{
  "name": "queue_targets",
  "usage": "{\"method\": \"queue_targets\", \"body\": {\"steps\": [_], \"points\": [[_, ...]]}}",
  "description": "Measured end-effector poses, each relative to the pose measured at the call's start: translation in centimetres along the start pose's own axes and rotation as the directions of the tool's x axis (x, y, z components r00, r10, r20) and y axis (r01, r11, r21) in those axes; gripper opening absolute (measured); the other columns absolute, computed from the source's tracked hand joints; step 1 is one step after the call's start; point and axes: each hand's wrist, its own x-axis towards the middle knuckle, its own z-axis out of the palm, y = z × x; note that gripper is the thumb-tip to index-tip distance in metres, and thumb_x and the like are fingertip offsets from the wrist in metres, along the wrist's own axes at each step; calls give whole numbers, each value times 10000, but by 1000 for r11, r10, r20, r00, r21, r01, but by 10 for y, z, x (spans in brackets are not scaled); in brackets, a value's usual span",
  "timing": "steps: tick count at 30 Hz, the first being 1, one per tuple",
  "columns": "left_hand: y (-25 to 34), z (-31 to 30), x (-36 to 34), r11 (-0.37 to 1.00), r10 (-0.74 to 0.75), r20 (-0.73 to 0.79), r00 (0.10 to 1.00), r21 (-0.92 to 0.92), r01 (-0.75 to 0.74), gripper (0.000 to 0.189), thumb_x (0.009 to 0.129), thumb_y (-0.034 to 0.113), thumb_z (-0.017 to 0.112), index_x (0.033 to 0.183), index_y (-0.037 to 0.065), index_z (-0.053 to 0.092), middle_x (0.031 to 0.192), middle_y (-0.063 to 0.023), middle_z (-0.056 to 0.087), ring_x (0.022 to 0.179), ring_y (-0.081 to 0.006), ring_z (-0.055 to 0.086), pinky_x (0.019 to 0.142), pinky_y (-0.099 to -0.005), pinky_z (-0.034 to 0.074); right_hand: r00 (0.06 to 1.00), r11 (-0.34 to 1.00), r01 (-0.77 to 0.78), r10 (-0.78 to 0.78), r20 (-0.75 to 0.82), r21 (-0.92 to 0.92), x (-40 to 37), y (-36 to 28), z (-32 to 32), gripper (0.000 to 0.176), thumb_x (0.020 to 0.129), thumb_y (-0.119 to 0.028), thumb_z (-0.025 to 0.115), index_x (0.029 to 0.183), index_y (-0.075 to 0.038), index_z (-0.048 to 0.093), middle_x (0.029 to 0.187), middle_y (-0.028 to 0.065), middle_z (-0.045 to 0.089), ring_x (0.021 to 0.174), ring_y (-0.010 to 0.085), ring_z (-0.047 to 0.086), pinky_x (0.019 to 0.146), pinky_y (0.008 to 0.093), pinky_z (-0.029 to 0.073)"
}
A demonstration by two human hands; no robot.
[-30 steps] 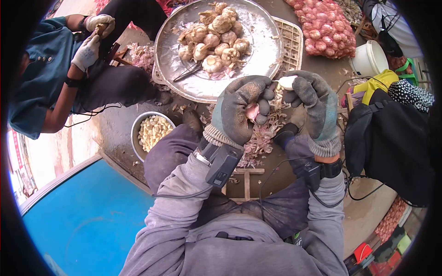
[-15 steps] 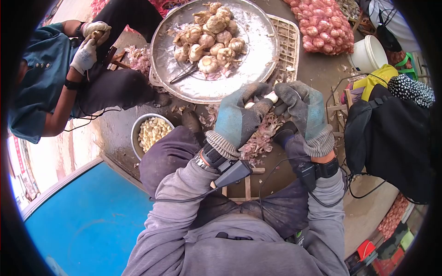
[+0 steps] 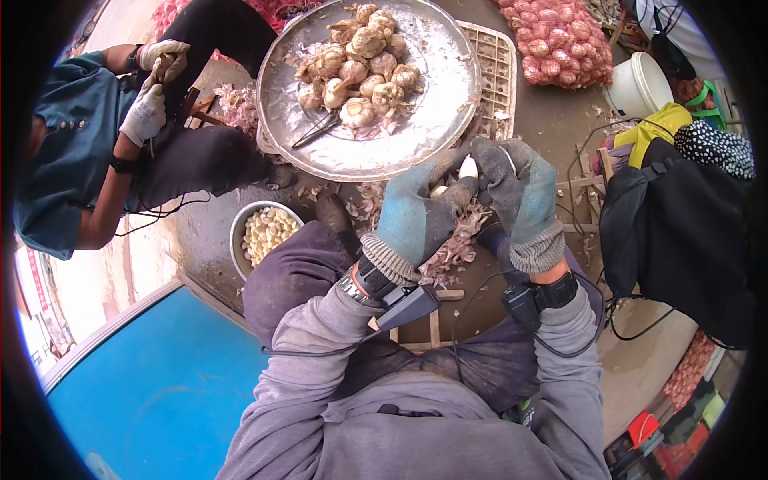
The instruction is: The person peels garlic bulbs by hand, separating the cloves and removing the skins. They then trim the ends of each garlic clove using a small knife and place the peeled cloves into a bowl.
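The person's left grip [image 3: 414,212] pinches a white clove [image 3: 468,167] beside the right grip [image 3: 518,188], near a tray [image 3: 436,120] of garlic bulbs [image 3: 366,43] and a bowl [image 3: 235,240] of peeled cloves [image 3: 268,234].

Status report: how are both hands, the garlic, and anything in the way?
Left hand, gloved, gripping white garlic clove; right hand close beside it. Garlic bulbs heaped on round tray beyond. Nothing visibly blocking either hand.

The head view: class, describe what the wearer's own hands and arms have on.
The left hand and right hand wear dirty gloves, blue and dark grey, with ribbed grey cuffs. The sleeves are grey. Both sides have black straps, boxy dark devices and thin dark cables; the left also shows a metal-link band.
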Motion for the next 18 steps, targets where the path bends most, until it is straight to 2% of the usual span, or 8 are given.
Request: {"method": "queue_targets", "body": {"steps": [4,6,7,10,11,12,14,18], "points": [[8,-5,-1,977,-169,19,986,-130,170,384,939,85,709,1307,2,639,877,-5,641,646,-56,543,531,-218,429,999,920,-22,9,36,391,5,14,-2,269,969,-279,704,996,-11,688,746,0,647,577,72,565,498,229,437],[16,-7,0,970,-168,-18,986,-180,162,373,922,97,707,1284,20,663,1049,-62,723,905,-127,636,833,-277,517,975,878,-151,55,217,454,11,23,-16,440,1008,-320,467,1183,52,623,949,145,724,697,163,663,574,256,516],[16,-9,0,972,-164,-18,986,-172,159,373,922,97,707,1284,20,663,1049,-62,723,905,-127,636,833,-277,517,984,926,-102,41,172,363,10,15,-13,574,1026,-419,330,1180,46,629,954,139,727,721,166,677,575,247,518],[17,-14,2,981,-107,32,994,-162,111,359,948,103,670,1297,20,652,988,-56,718,806,-110,637,719,-256,524,976,822,-143,25,216,552,11,14,-16,412,1015,-279,443,1175,51,633,956,122,730,730,168,685,585,252,530],[21,-14,2,956,-166,70,984,-235,178,360,961,134,668,1298,10,639,924,-61,702,703,-102,602,603,-239,461,973,941,-142,75,220,308,9,-1,-19,290,1000,-197,572,1153,37,650,951,88,730,757,151,678,619,266,539],[24,-14,1,921,-221,113,969,-302,245,367,973,166,667,1298,-1,627,860,-66,686,600,-93,567,488,-222,398,975,939,-134,67,214,317,9,-1,-15,290,1000,-197,572,1153,37,650,951,88,730,757,151,678,619,266,539],[30,-16,0,915,-173,129,976,-347,208,410,972,213,667,1314,-4,606,862,-83,688,603,-105,572,492,-228,399,995,995,37,-45,84,98,10,1,-10,252,962,-180,692,1124,11,674,922,49,721,770,141,655,674,280,539],[33,-17,0,917,-177,158,972,-332,221,454,975,274,660,1322,-12,592,871,-93,691,607,-104,572,506,-231,407,985,988,125,-113,127,-93,17,1,-32,299,961,-262,719,1115,-8,687,918,38,698,813,130,630,742,280,527]]}}
